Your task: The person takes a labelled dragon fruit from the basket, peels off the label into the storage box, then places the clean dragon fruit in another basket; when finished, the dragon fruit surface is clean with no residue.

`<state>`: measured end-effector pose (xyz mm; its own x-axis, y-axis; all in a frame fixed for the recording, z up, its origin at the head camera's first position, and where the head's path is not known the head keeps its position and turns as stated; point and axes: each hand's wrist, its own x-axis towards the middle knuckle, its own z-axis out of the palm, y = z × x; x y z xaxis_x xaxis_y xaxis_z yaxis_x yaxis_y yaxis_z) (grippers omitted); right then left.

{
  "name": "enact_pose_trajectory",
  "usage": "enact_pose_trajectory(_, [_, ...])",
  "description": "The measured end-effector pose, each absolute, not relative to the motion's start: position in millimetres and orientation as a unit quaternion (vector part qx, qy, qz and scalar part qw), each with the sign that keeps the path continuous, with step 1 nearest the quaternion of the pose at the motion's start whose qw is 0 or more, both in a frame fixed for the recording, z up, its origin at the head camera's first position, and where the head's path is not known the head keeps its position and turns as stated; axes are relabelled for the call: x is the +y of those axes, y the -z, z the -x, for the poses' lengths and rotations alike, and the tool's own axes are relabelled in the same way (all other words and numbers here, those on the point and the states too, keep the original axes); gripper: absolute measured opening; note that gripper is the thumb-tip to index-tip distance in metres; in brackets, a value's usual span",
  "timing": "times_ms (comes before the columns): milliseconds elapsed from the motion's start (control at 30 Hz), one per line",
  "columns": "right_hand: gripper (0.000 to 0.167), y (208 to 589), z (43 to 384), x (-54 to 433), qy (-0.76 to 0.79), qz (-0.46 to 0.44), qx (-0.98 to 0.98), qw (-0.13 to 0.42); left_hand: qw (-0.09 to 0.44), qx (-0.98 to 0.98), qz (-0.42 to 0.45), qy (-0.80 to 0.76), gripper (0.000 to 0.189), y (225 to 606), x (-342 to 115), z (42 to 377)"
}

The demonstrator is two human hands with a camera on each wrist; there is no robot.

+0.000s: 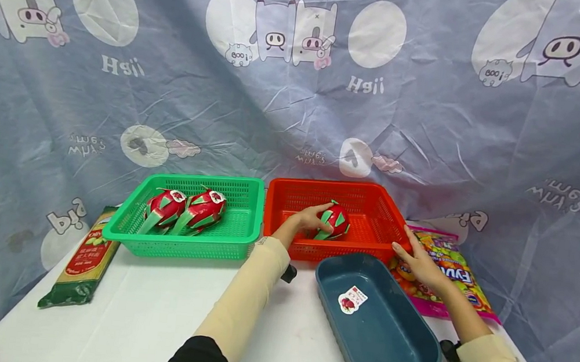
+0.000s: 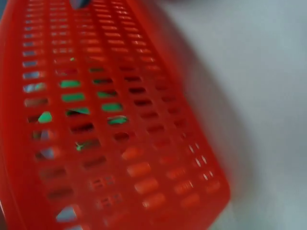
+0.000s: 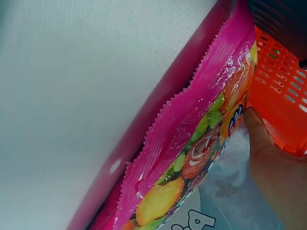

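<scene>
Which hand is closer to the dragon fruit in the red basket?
Left. The left hand holds the dragon fruit in the red basket, while the right hand is at the basket's near right corner, away from the fruit.

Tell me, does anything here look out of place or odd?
Two small things. A pictured label lies alone inside the blue tub, so it looks stray. The tub also sits at a slant, while the green basket and red basket stand roughly in line. Nothing looks spilled or broken.
</scene>
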<state>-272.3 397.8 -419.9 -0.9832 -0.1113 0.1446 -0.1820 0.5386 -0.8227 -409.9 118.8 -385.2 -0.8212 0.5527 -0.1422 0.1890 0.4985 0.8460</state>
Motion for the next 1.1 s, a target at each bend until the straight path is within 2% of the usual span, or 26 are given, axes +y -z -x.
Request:
enact_pose_trajectory(367, [0.075, 424, 276, 383, -0.470, -0.080, -0.878, 0.036, 0.177, 0.786, -0.184, -0.562, 0.067, 392, 161, 398])
enact_pose_trajectory(633, [0.074, 422, 281, 376, -0.493, -0.095, -0.864, 0.033, 0.130, 0.816, -0.201, -0.526, 0.068, 391, 177, 389])
enact_pose_trajectory(733, [0.074, 422, 280, 378, -0.500, -0.090, -0.861, 0.030, 0.152, 0.821, -0.225, -0.502, 0.066, 388, 173, 388])
enact_pose_trajectory(900, [0.075, 416, 275, 384, -0.463, -0.085, -0.882, 0.025, 0.176, 0.837, -0.315, -0.412, 0.059, 377, 154, 387])
enact_pose_trajectory(1000, [0.076, 407, 271, 389, -0.421, -0.081, -0.903, 0.012, 0.161, 0.827, -0.367, -0.394, 0.056, 369, 132, 378])
enact_pose_trajectory(1100, [0.078, 395, 268, 394, -0.374, -0.080, -0.924, -0.007, 0.107, 0.812, -0.406, -0.405, 0.053, 359, 98, 363])
